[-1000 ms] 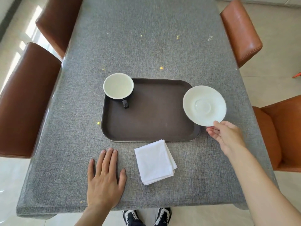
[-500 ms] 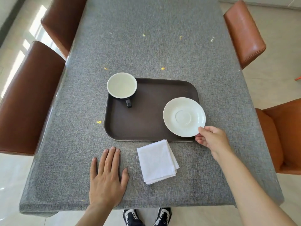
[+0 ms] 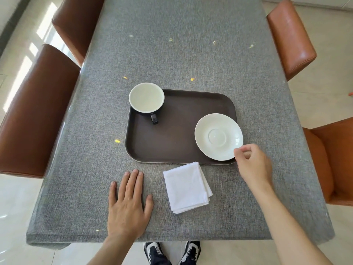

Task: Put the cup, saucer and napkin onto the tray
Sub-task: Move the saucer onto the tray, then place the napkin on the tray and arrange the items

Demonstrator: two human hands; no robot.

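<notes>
Cup and saucer are sitting on the tray, right hand loosely curled at the saucer's rim, left hand lying flat, napkin waiting on the table.

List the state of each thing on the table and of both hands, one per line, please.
cup: upright, empty, on the tray's far left corner
saucer: on the tray's near right corner
napkin: folded, on the table, off the tray
tray: flat on the table
left hand: flat on the table, empty
right hand: at the saucer's rim, grip unclear
</notes>
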